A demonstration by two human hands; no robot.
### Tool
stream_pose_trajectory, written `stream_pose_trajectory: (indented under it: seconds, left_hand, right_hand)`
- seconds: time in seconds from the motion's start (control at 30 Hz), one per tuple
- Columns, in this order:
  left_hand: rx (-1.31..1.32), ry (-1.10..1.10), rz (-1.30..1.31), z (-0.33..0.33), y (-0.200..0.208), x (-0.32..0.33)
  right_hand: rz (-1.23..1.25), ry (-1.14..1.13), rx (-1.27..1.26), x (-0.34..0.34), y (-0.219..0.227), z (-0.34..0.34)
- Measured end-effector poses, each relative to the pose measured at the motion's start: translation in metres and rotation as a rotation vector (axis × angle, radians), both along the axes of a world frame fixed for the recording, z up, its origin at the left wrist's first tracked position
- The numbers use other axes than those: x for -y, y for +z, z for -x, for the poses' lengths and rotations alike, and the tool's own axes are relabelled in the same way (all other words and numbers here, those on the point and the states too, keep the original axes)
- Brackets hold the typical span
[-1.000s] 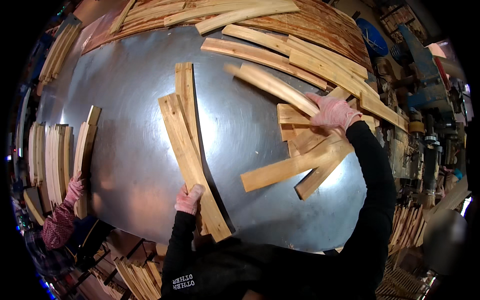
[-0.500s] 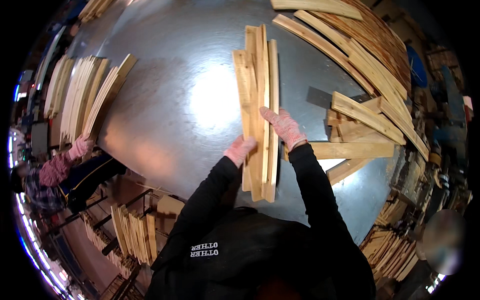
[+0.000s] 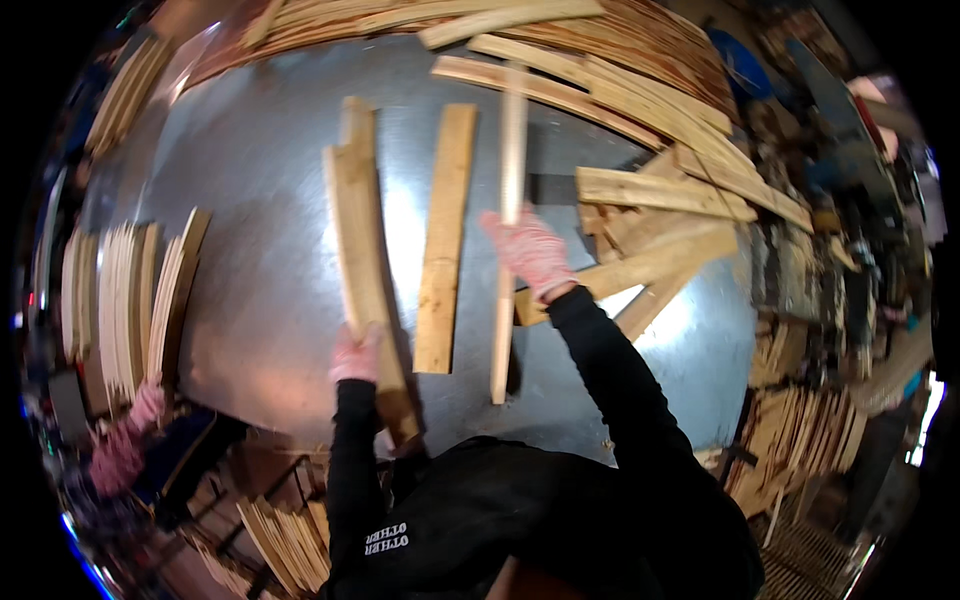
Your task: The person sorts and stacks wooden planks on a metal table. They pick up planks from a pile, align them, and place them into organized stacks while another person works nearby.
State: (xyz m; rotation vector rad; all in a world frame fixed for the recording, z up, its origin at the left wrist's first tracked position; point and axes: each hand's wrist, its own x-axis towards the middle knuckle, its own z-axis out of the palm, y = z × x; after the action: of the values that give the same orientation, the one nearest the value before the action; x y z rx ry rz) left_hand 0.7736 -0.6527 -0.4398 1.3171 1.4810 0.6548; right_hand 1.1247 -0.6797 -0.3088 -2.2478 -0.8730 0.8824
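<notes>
My left hand [image 3: 357, 355], in a pink-and-white knit glove, is closed around the near part of a small group of wooden boards [image 3: 358, 220], left of centre. In the same kind of glove, my right hand [image 3: 528, 250] grips a narrow wooden board [image 3: 513, 150] turned on its edge, roughly upright in the view. Between the two hands a single flat board [image 3: 447, 240] lies on the metal table [image 3: 270, 270], touched by neither. My right fingers are partly hidden behind the hand and blurred.
Loose boards [image 3: 660, 195] lie crosswise on the right, with longer strips [image 3: 560, 95] beyond them. At the left edge a co-worker's gloved hand [image 3: 148, 400] touches upright bundled slats [image 3: 125, 310]. More slats [image 3: 800, 450] are stacked at lower right.
The bundle between my hands has come apart. My left hand has carried some boards left, my right hand holds one board on the right, and one lies between. The view has shifted.
</notes>
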Motion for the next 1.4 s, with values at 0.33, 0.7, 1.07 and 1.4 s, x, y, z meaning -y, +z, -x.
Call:
stream_pose_trajectory:
  seconds: [0.33,0.7,1.07,1.4]
  left_hand:
    - [-0.561,-0.233,-0.142,-0.047,0.046,0.043]
    - [-1.274,-0.207,-0.348,0.038,0.091,0.003]
    - [-0.774,-0.492,-0.100,-0.147,0.059,0.033]
    - [-0.114,-0.864,-0.089,-0.116,0.039,0.098]
  right_hand:
    - [-0.090,1.016,0.086,-0.002,-0.003,0.074]
    - [0.344,0.523,0.911,0.094,-0.017,-0.239]
    - [0.191,0.682,0.231,0.006,0.144,-0.073]
    - [0.079,0.385,-0.164,-0.051,-0.048,0.000]
